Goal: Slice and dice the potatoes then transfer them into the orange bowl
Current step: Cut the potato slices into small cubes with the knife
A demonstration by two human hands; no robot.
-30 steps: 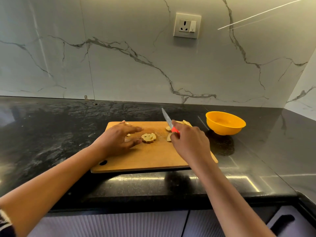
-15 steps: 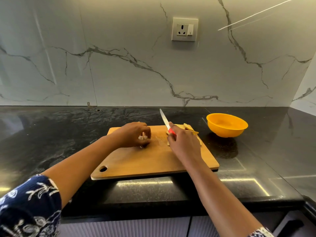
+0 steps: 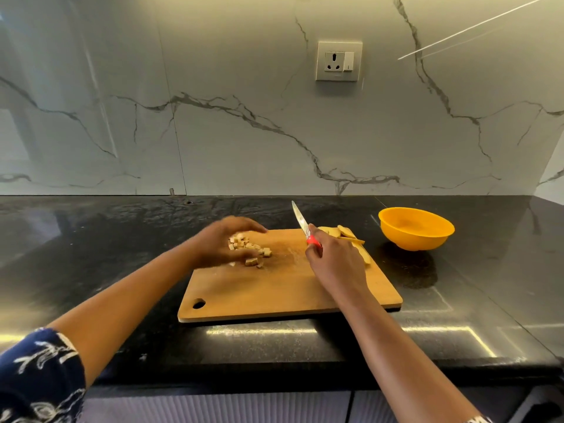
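A wooden cutting board (image 3: 274, 291) lies on the black counter. Several small potato cubes (image 3: 250, 250) sit near its far left part, under and beside the spread fingers of my left hand (image 3: 219, 242), which is blurred. My right hand (image 3: 335, 264) grips the red handle of a knife (image 3: 300, 221), blade pointing up and away, off the board. Potato slices (image 3: 351, 236) lie at the board's far right edge, partly hidden by my right hand. The orange bowl (image 3: 416, 228) stands to the right of the board and looks empty.
The black stone counter (image 3: 91, 239) runs left and right, with its front edge close to me. A marble wall with a power socket (image 3: 338, 61) stands behind. Cabinet fronts show below the counter edge.
My left hand went from closed over a potato slice to spread over scattered cubes. The knife stays lifted in my right hand. The head view tilted up.
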